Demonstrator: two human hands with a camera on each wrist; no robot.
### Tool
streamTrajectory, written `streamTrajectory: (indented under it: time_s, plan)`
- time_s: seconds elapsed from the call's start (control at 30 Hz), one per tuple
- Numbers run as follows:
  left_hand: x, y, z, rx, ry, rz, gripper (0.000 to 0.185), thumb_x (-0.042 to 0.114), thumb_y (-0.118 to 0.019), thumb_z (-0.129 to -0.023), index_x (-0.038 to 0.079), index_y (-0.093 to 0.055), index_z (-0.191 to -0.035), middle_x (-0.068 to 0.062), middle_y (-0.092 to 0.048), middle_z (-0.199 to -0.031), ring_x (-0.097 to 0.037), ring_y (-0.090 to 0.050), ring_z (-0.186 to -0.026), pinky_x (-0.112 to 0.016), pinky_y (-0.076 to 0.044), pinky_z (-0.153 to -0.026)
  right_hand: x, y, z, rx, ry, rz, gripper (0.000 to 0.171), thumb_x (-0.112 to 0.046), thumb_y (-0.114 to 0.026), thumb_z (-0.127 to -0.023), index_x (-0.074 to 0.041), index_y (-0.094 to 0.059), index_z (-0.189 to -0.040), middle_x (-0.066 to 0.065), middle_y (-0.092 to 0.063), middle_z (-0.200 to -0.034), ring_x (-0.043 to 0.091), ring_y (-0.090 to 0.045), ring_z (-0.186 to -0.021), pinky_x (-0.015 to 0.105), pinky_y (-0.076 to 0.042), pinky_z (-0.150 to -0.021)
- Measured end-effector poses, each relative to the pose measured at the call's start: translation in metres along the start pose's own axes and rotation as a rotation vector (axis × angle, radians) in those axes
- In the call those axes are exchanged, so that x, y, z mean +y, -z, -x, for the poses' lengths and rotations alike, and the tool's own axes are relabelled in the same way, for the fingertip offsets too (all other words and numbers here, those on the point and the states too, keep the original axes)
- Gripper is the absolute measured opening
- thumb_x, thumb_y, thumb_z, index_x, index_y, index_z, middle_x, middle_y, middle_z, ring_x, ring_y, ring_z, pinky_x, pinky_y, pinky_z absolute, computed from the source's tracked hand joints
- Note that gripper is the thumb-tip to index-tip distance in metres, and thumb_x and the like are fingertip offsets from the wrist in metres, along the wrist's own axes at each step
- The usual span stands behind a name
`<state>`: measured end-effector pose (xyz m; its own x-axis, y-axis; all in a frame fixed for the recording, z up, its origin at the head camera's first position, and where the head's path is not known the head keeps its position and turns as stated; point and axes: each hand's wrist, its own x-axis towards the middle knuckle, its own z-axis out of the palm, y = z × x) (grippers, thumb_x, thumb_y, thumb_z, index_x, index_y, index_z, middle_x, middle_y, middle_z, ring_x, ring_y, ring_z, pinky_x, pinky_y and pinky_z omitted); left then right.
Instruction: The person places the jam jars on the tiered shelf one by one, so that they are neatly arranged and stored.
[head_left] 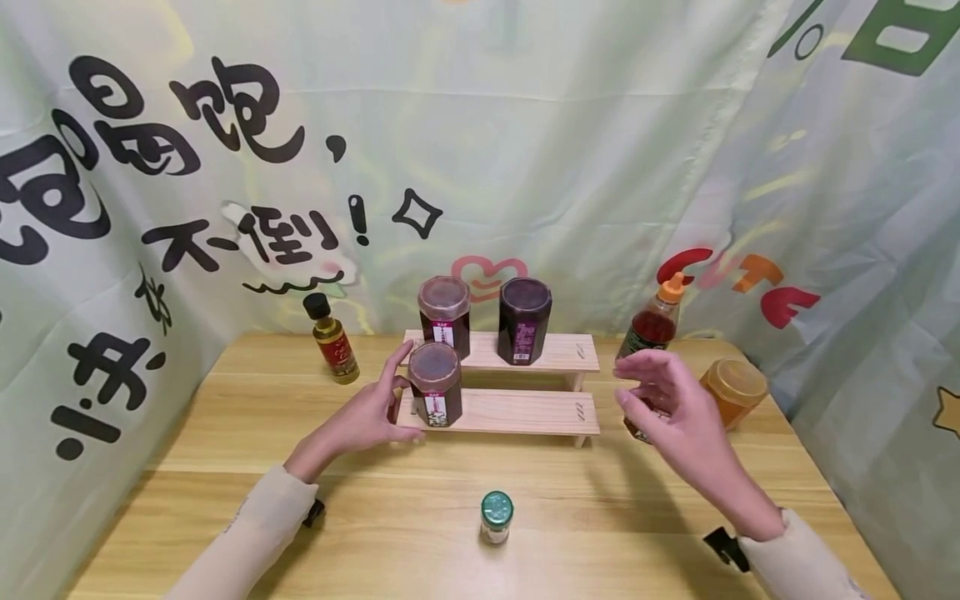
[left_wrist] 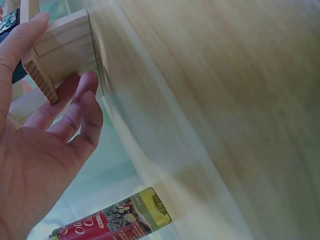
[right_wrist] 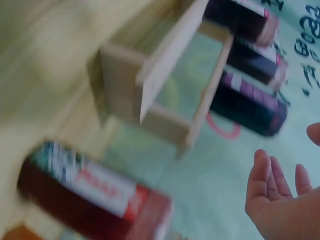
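Left hand (head_left: 372, 414) rests relaxed against the wooden step shelf's (head_left: 517, 410) left end, just beside the front jar (head_left: 435, 383) standing on its lower step. Right hand (head_left: 671, 404) hovers empty, fingers loose, right of the shelf, before a sauce bottle (head_left: 651, 329) not yet grasped.

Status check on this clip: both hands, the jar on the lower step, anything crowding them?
Left hand open, fingers at lower-step jar. Right hand open, empty, in front of sauce bottle. Small green-lidded jar stands near table edge, apart from both.
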<state>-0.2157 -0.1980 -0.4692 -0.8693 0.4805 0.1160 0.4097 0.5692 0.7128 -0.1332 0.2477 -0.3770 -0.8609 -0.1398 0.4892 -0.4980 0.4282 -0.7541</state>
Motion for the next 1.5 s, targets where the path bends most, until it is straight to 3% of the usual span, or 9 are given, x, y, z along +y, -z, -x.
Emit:
streamTrajectory:
  time_s: [0.33, 0.53, 0.77, 0.9, 1.0, 1.17, 1.33, 1.43, 1.5]
  plan:
    - [0.000, 0.001, 0.000, 0.010, -0.004, -0.005, 0.146, 0.026, -0.104, -0.078, 0.040, 0.005, -0.174, -0.001, -0.074, -0.121, -0.016, -0.059, -0.069, -0.035, -0.051, -0.062, 0.013, 0.052, 0.004, 0.041, -0.037, 0.110, 0.038, 0.005, -0.074, -0.101, -0.001, -0.063, -0.137, 0.005, -0.067, -0.131, 0.007, -0.068, -0.114, 0.012, -0.050, -0.093]
    - [0.000, 0.000, 0.001, 0.008, -0.008, 0.001, 0.145, 0.026, -0.103, -0.078, 0.038, 0.005, -0.174, -0.003, -0.074, -0.123, -0.015, -0.060, -0.068, -0.035, -0.051, -0.062, 0.026, 0.073, 0.010, 0.106, -0.039, 0.127, 0.038, 0.010, -0.073, -0.099, 0.006, -0.061, -0.135, 0.000, -0.070, -0.126, 0.003, -0.068, -0.112, 0.010, -0.050, -0.092]
    - [0.001, -0.001, 0.002, 0.012, 0.009, 0.008, 0.145, 0.024, -0.103, -0.077, 0.039, 0.004, -0.174, -0.003, -0.073, -0.123, -0.015, -0.059, -0.068, -0.034, -0.050, -0.062, 0.046, 0.091, 0.015, 0.172, -0.105, 0.204, 0.044, 0.001, -0.077, -0.100, 0.002, -0.060, -0.141, -0.012, -0.066, -0.128, -0.004, -0.064, -0.110, 0.006, -0.046, -0.092]
    - [0.002, -0.001, 0.002, 0.011, 0.008, 0.008, 0.145, 0.023, -0.103, -0.078, 0.038, 0.004, -0.174, -0.003, -0.073, -0.124, -0.015, -0.058, -0.068, -0.034, -0.050, -0.062, 0.060, 0.102, 0.017, 0.166, -0.176, 0.265, 0.056, -0.012, -0.080, -0.102, 0.000, -0.054, -0.150, -0.001, -0.059, -0.141, -0.008, -0.052, -0.121, 0.003, -0.037, -0.096]
    - [0.002, -0.001, 0.001, 0.005, 0.006, 0.011, 0.145, 0.023, -0.103, -0.078, 0.038, 0.005, -0.174, -0.004, -0.073, -0.125, -0.015, -0.058, -0.068, -0.035, -0.050, -0.063, 0.072, 0.110, 0.017, 0.112, -0.246, 0.276, 0.071, -0.019, -0.079, -0.103, 0.002, -0.042, -0.160, 0.020, -0.047, -0.155, 0.006, -0.047, -0.141, 0.000, -0.029, -0.099]
    - [0.003, 0.000, 0.000, 0.000, 0.001, 0.016, 0.143, 0.024, -0.102, -0.079, 0.037, 0.004, -0.174, -0.007, -0.073, -0.129, -0.015, -0.059, -0.067, -0.035, -0.051, -0.064, 0.091, 0.118, 0.016, 0.004, -0.337, 0.220, 0.088, -0.019, -0.076, -0.105, 0.009, -0.019, -0.167, 0.039, -0.028, -0.165, 0.056, -0.026, -0.153, -0.003, -0.020, -0.101]
    - [0.001, 0.000, 0.001, 0.003, -0.009, 0.013, 0.142, 0.025, -0.102, -0.079, 0.032, 0.002, -0.175, -0.009, -0.074, -0.127, -0.013, -0.058, -0.066, -0.034, -0.051, -0.063, 0.107, 0.123, 0.019, -0.071, -0.399, 0.193, 0.099, -0.016, -0.077, -0.104, 0.010, -0.006, -0.167, 0.046, -0.021, -0.162, 0.064, -0.029, -0.144, 0.001, -0.027, -0.099]
    - [0.000, -0.001, 0.001, 0.009, -0.009, 0.012, 0.141, 0.025, -0.102, -0.079, 0.032, 0.001, -0.175, -0.009, -0.074, -0.126, -0.013, -0.058, -0.066, -0.034, -0.050, -0.062, 0.120, 0.125, 0.022, -0.096, -0.401, 0.149, 0.100, -0.009, -0.076, -0.103, 0.010, -0.002, -0.167, 0.046, -0.028, -0.153, 0.030, -0.056, -0.129, 0.006, -0.042, -0.093]
    - [0.000, -0.001, 0.001, 0.009, -0.009, 0.015, 0.141, 0.026, -0.102, -0.079, 0.032, 0.001, -0.175, -0.009, -0.074, -0.126, -0.013, -0.058, -0.067, -0.034, -0.050, -0.062, 0.129, 0.124, 0.024, -0.100, -0.380, 0.117, 0.098, -0.001, -0.076, -0.102, 0.010, -0.002, -0.165, 0.040, -0.036, -0.145, 0.003, -0.059, -0.112, 0.007, -0.048, -0.082]
